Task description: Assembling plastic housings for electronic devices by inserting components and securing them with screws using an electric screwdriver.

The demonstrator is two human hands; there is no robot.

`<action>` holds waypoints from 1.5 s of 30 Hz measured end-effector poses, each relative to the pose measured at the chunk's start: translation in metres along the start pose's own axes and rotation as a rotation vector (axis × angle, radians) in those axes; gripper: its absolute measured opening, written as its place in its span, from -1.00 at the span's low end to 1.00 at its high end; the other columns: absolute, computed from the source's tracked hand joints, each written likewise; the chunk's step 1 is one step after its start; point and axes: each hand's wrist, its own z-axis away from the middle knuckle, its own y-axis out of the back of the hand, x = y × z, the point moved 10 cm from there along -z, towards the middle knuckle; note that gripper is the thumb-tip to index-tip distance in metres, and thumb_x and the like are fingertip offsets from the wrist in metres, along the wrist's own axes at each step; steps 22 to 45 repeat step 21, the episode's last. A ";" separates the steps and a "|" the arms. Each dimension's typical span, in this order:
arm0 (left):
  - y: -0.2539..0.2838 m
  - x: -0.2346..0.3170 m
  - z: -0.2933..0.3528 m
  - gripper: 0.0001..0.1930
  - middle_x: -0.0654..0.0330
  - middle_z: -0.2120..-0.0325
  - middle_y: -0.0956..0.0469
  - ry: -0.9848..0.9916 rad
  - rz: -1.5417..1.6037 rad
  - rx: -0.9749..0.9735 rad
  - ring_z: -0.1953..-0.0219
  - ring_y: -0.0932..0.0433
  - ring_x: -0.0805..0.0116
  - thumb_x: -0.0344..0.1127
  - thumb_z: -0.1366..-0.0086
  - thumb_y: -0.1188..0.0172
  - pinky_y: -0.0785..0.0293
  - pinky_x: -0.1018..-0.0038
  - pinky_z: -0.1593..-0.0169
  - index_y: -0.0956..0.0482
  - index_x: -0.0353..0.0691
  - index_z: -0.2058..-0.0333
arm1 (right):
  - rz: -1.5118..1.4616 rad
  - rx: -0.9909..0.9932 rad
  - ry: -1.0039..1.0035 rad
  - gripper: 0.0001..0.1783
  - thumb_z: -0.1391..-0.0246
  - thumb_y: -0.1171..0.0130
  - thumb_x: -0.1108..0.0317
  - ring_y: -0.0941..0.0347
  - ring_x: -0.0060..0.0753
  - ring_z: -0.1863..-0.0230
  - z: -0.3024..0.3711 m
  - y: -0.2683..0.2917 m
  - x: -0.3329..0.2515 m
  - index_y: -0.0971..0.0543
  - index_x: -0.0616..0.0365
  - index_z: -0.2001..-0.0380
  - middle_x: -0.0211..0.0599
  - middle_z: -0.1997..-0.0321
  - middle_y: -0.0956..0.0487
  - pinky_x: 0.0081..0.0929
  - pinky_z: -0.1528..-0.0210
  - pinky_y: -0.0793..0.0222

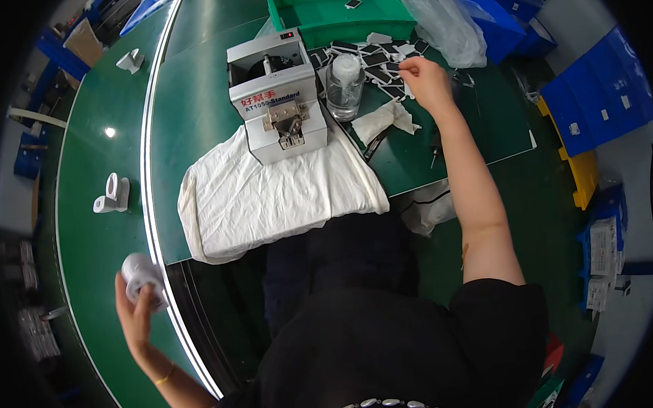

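Observation:
At the lower left, over the green conveyor belt, my left hand is closed round a white rounded plastic part with a ring-shaped opening. My right hand reaches to the far right of the table, fingers pinched on a small dark rectangular piece at the edge of a pile of black-and-white rectangular pieces. Left of that pile stands a clear pump bottle. Nearer to me lie a crumpled white wipe and a dark slim tool.
A grey screw feeder stands on white cloth at the table's front. Behind the pile are a green bin and a clear plastic bag. More white parts sit on the belt. Blue bins line the right.

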 end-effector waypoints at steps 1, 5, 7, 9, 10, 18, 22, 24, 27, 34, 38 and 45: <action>-0.034 0.030 -0.006 -0.54 0.18 0.24 -0.46 -0.119 0.145 -0.005 0.24 -0.46 0.47 -0.26 -0.17 -0.30 -0.44 0.50 0.17 -0.37 -0.33 0.02 | 0.081 -0.065 -0.001 -0.67 0.02 -0.36 0.24 -0.64 -0.26 0.23 -0.008 -0.011 0.009 -0.65 0.21 0.22 -0.16 0.26 -0.69 -0.41 0.14 -0.51; -0.151 0.103 -0.014 -0.42 0.20 0.27 -0.47 -0.258 0.422 -0.235 0.26 -0.48 0.47 -0.11 -0.07 -0.39 -0.43 0.53 0.19 -0.37 -0.31 0.04 | 0.279 -0.064 0.193 -0.57 0.13 -0.42 0.09 -0.54 -0.08 0.03 -0.007 -0.050 -0.012 -0.65 0.15 0.25 -0.16 0.16 -0.64 -0.21 0.02 -0.45; -0.200 0.119 -0.014 -0.43 0.20 0.29 -0.47 -0.268 0.623 -0.330 0.28 -0.47 0.48 -0.17 -0.05 -0.43 -0.43 0.54 0.19 -0.34 -0.29 0.07 | 0.339 -0.098 0.168 -0.63 0.12 -0.41 0.12 -0.51 -0.05 0.04 -0.006 -0.058 -0.015 -0.64 0.17 0.34 -0.17 0.21 -0.62 -0.17 0.04 -0.43; -0.243 0.115 -0.016 -0.44 0.17 0.28 -0.50 -0.274 0.781 -0.460 0.26 -0.49 0.47 -0.26 -0.04 -0.46 -0.44 0.52 0.18 -0.32 -0.27 0.09 | 0.360 -0.098 0.203 -0.69 0.10 -0.38 0.17 -0.52 -0.03 0.09 -0.001 -0.061 -0.022 -0.63 0.18 0.38 -0.16 0.25 -0.61 -0.15 0.06 -0.44; -0.257 0.115 -0.015 -0.48 0.16 0.28 -0.52 -0.281 0.819 -0.464 0.26 -0.51 0.47 -0.31 -0.08 -0.43 -0.45 0.53 0.18 -0.30 -0.26 0.08 | 0.380 -0.095 0.230 -0.75 0.08 -0.35 0.23 -0.53 -0.01 0.13 0.002 -0.062 -0.026 -0.61 0.18 0.41 -0.14 0.28 -0.61 -0.13 0.09 -0.44; -0.299 0.112 -0.019 -0.60 0.21 0.33 -0.59 -0.196 0.890 -0.440 0.35 -0.47 0.64 -0.35 -0.38 -0.13 -0.39 0.65 0.29 -0.24 -0.26 -0.10 | -0.239 -0.061 0.014 -0.34 -0.01 -0.13 0.55 -0.54 -0.55 0.37 0.027 -0.007 -0.022 -0.37 -0.02 -0.24 -0.28 0.32 -0.60 -0.53 0.33 -0.45; -0.293 0.095 -0.024 -0.52 0.26 0.36 -0.59 -0.171 0.837 -0.313 0.35 -0.42 0.69 -0.20 -0.39 -0.15 -0.32 0.70 0.26 -0.20 -0.24 -0.15 | -0.644 -0.187 0.035 -0.21 -0.08 -0.06 0.58 -0.51 -0.56 0.36 0.060 0.002 -0.077 -0.20 -0.10 -0.39 -0.28 0.24 -0.58 -0.67 0.35 -0.40; -0.293 0.095 -0.024 -0.52 0.26 0.36 -0.59 -0.171 0.837 -0.313 0.35 -0.42 0.69 -0.20 -0.39 -0.15 -0.32 0.70 0.26 -0.20 -0.24 -0.15 | -0.644 -0.187 0.035 -0.21 -0.08 -0.06 0.58 -0.51 -0.56 0.36 0.060 0.002 -0.077 -0.20 -0.10 -0.39 -0.28 0.24 -0.58 -0.67 0.35 -0.40; -0.293 0.095 -0.024 -0.52 0.26 0.36 -0.59 -0.171 0.837 -0.313 0.35 -0.42 0.69 -0.20 -0.39 -0.15 -0.32 0.70 0.26 -0.20 -0.24 -0.15 | -0.644 -0.187 0.035 -0.21 -0.08 -0.06 0.58 -0.51 -0.56 0.36 0.060 0.002 -0.077 -0.20 -0.10 -0.39 -0.28 0.24 -0.58 -0.67 0.35 -0.40; -0.293 0.095 -0.024 -0.52 0.26 0.36 -0.59 -0.171 0.837 -0.313 0.35 -0.42 0.69 -0.20 -0.39 -0.15 -0.32 0.70 0.26 -0.20 -0.24 -0.15 | -0.644 -0.187 0.035 -0.21 -0.08 -0.06 0.58 -0.51 -0.56 0.36 0.060 0.002 -0.077 -0.20 -0.10 -0.39 -0.28 0.24 -0.58 -0.67 0.35 -0.40; -0.293 0.095 -0.024 -0.52 0.26 0.36 -0.59 -0.171 0.837 -0.313 0.35 -0.42 0.69 -0.20 -0.39 -0.15 -0.32 0.70 0.26 -0.20 -0.24 -0.15 | -0.644 -0.187 0.035 -0.21 -0.08 -0.06 0.58 -0.51 -0.56 0.36 0.060 0.002 -0.077 -0.20 -0.10 -0.39 -0.28 0.24 -0.58 -0.67 0.35 -0.40; -0.293 0.095 -0.024 -0.52 0.26 0.36 -0.59 -0.171 0.837 -0.313 0.35 -0.42 0.69 -0.20 -0.39 -0.15 -0.32 0.70 0.26 -0.20 -0.24 -0.15 | -0.644 -0.187 0.035 -0.21 -0.08 -0.06 0.58 -0.51 -0.56 0.36 0.060 0.002 -0.077 -0.20 -0.10 -0.39 -0.28 0.24 -0.58 -0.67 0.35 -0.40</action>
